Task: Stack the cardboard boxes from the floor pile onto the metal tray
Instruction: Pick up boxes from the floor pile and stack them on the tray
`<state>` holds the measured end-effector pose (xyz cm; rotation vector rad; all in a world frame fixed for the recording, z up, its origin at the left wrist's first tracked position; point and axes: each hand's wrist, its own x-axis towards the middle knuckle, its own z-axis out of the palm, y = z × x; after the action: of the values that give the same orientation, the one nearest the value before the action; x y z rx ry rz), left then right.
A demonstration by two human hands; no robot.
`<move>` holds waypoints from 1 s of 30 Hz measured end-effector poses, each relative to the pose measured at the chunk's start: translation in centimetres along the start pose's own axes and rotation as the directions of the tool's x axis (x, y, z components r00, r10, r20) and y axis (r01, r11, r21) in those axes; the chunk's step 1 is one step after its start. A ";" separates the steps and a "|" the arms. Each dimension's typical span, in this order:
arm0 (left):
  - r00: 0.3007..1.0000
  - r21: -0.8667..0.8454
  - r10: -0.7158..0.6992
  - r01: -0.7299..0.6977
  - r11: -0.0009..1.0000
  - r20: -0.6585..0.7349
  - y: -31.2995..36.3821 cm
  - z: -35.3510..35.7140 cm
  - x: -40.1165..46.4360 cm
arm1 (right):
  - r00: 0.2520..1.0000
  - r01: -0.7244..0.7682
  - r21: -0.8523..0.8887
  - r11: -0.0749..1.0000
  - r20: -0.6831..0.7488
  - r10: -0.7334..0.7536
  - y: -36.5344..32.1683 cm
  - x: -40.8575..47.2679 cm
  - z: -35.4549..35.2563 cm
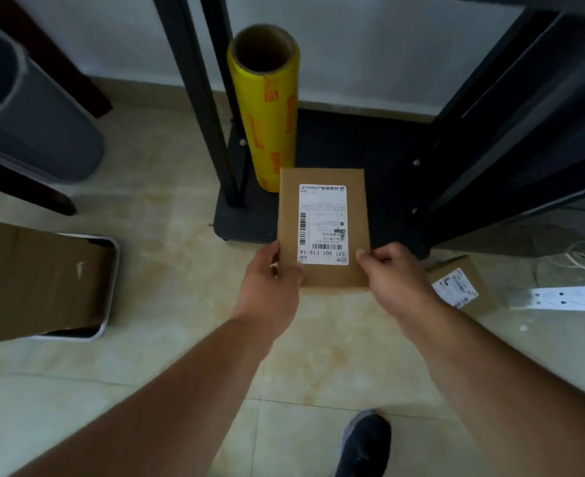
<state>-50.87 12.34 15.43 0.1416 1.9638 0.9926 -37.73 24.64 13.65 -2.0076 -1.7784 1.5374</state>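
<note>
A flat brown cardboard box (360,215) with a white shipping label is held above the floor in the middle of the view. My left hand (270,280) grips its near left corner, thumb on top. My right hand (394,273) pinches its near right corner. At the left, a metal tray (110,290) lies on the floor with a large brown cardboard box (26,280) on it, covering most of it. Another small labelled cardboard box (463,284) lies on the floor to the right, partly behind my right wrist.
A yellow roll of film (267,108) stands upright on the black base of a dark metal rack (353,149) just beyond the held box. A grey bin (26,108) is at far left. A white perforated strip (566,297) and cables lie at right. My shoe (367,442) is below.
</note>
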 end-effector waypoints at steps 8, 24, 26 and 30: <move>0.985 -0.096 0.090 -0.105 0.990 -0.148 -1.3 -12.6 -2.7 | 0.982 0.056 0.089 0.994 0.177 -0.071 -5.5 -9.2 7.7; 0.892 -0.228 0.075 -0.194 0.954 -0.446 -2.7 -33.2 -9.5 | 0.939 0.107 0.184 0.977 0.306 -0.160 -16.8 -22.0 20.8; 0.872 -0.243 0.084 -0.226 0.944 -0.483 -2.3 -35.6 -10.3 | 0.926 0.111 0.207 0.972 0.332 -0.177 -18.3 -23.4 22.2; 0.825 -0.212 0.095 -0.253 0.944 -0.558 -1.6 -40.4 -11.4 | 0.887 0.150 0.241 0.959 0.396 -0.238 -21.7 -26.2 25.0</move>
<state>-74.61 -17.66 32.86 -0.1383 2.3151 1.5546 -66.18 -1.77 30.30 -1.4290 -1.7881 2.1036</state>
